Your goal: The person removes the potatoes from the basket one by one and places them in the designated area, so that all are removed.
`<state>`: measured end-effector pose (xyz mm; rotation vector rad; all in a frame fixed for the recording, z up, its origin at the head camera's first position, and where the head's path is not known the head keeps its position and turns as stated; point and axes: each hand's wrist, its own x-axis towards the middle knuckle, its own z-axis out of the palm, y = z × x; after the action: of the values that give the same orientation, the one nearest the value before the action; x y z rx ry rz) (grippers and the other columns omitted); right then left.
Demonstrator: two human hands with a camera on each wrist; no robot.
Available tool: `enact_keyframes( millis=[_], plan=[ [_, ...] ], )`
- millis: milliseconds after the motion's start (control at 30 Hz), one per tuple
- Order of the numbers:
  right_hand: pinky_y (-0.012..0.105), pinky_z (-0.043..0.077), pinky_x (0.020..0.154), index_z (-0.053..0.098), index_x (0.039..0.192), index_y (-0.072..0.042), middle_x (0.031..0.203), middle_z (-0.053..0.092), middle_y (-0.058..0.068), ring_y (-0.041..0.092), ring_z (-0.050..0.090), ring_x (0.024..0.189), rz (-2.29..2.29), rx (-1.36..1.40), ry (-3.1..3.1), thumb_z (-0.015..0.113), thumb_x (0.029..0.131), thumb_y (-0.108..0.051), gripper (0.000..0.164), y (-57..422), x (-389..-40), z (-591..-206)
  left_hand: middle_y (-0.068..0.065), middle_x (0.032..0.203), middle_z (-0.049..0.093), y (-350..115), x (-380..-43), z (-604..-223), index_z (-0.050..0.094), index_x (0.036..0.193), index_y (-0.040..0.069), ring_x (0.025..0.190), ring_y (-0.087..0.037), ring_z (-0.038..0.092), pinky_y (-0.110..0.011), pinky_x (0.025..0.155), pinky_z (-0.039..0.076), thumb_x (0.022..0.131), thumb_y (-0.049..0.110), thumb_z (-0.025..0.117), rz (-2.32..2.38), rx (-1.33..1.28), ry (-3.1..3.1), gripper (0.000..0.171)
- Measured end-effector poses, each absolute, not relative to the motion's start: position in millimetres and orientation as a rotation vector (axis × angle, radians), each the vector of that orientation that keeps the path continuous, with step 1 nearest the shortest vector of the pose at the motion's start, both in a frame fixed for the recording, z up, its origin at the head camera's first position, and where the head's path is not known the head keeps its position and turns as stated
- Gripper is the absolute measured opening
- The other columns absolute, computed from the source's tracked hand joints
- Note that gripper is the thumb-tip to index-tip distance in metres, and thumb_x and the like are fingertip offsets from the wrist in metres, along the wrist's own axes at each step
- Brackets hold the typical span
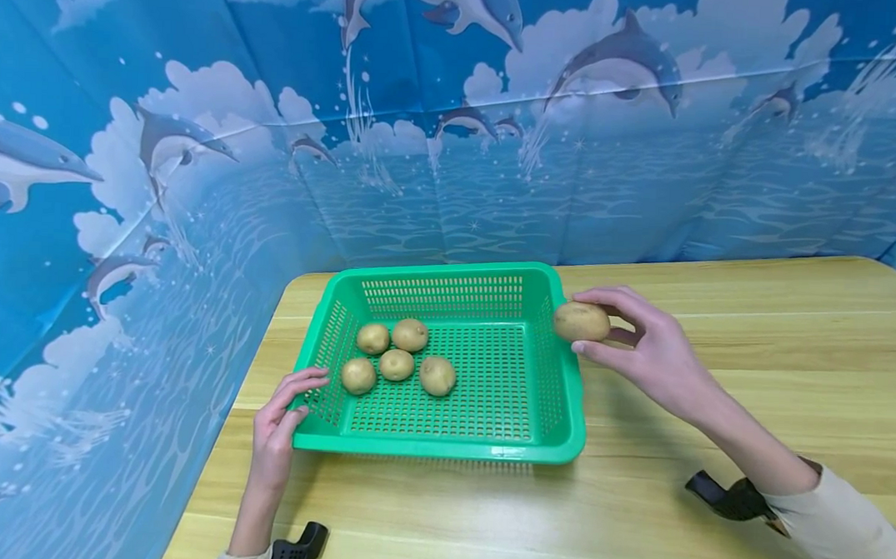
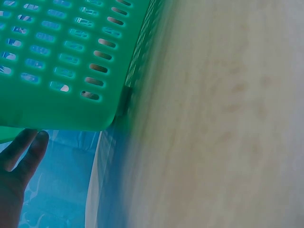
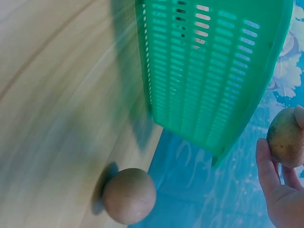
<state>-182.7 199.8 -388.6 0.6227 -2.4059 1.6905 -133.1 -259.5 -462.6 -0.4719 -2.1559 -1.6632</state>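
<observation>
In the head view my left hand [image 1: 275, 426] holds the left rim of a green plastic basket [image 1: 440, 454], fingers over the edge. The left wrist view shows two fingertips right at the rim. Beyond the basket's right rim, my right hand [image 1: 651, 347] pinches a potato [image 1: 581, 321] between thumb and fingers. That held potato [image 3: 286, 137] also shows at the right edge of the right wrist view. Several potatoes [image 1: 397, 365] lie grouped in the left half of the basket. Another potato [image 3: 129, 195] lies on the table outside it, hidden in the head view.
The basket stands on a light wooden table [image 1: 754, 326] with slotted walls raised all round. A blue dolphin-print curtain [image 1: 452, 188] hangs along the table's back and left edges. Dark wrist mounts [image 1: 735, 498] stick out from both forearms.
</observation>
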Motion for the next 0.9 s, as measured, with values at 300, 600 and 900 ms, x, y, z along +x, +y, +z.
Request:
enact_keyframes(
  millis=[300,600,900],
  plan=[
    [0.023,0.053,0.086,0.06,0.131,-0.015,0.128,0.054,0.0,0.015,0.058,0.111,1.664,0.549,-2.417,0.076,0.085,-0.007,0.05,214.2,-179.1,-394.5,-0.021,0.127,0.058,-260.6,-132.1,-462.7,0.066,0.115,-0.008,0.131,-0.032,0.043,-0.032,0.11,0.03,0.083,-0.019,0.033,-1.673,-0.442,-2.166,0.047],
    [0.02,0.053,0.083,0.058,0.133,-0.015,0.13,0.053,0.0,0.01,0.059,0.109,1.631,0.461,-2.455,0.076,0.085,-0.007,0.052,235.0,-175.1,-401.4,-0.021,0.127,0.058,-259.6,-133.2,-463.0,0.065,0.114,-0.009,0.131,-0.03,0.044,-0.032,0.11,0.031,0.082,-0.018,0.033,-1.667,-0.444,-2.169,0.046],
    [0.017,0.051,0.083,0.056,0.135,-0.011,0.129,0.053,0.002,0.006,0.058,0.11,1.593,0.43,-2.447,0.074,0.085,-0.001,0.054,256.6,-174.7,-412.7,-0.022,0.127,0.058,-260.2,-133.7,-463.8,0.065,0.115,-0.009,0.131,-0.029,0.044,-0.031,0.11,0.03,0.083,-0.018,0.033,-1.67,-0.429,-2.17,0.047]
  ],
)
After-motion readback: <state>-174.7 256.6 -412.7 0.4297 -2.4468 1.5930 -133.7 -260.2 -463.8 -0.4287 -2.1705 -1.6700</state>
